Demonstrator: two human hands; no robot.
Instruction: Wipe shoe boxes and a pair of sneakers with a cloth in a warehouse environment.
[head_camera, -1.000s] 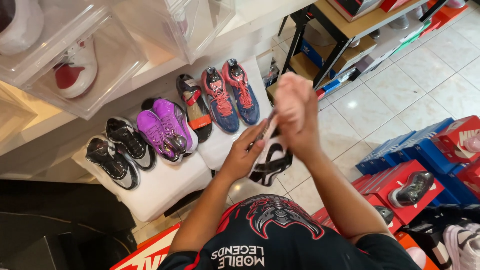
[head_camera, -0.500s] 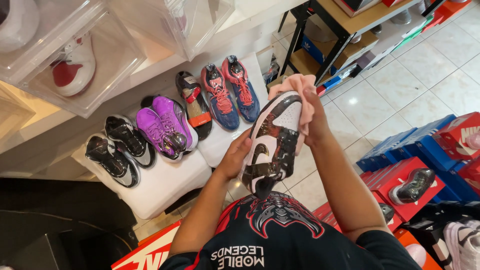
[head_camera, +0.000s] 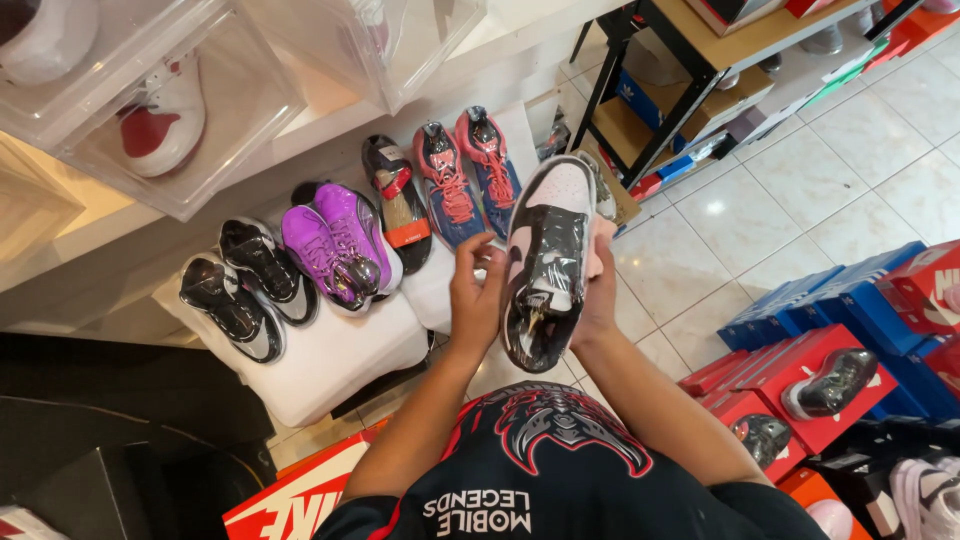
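I hold a black and pale pink sneaker (head_camera: 548, 262) wrapped in clear plastic, upright in front of my chest with its toe pointing away. My left hand (head_camera: 475, 302) grips its left side near the laces. My right hand (head_camera: 598, 292) cups its right side, with a pink cloth partly hidden behind the shoe. Both hands hover above the tiled floor, just right of the white display block.
A white block (head_camera: 330, 362) carries black, purple, and blue-red sneakers (head_camera: 455, 180). Clear shoe cases (head_camera: 150, 110) sit on the shelf at upper left. Red and blue shoe boxes (head_camera: 800, 330) with loose shoes stand at right. A metal rack (head_camera: 690, 80) stands at back.
The sneaker has turned from a sideways tilt to upright, top facing me. My right hand moved from rubbing its toe with the cloth to holding its side.
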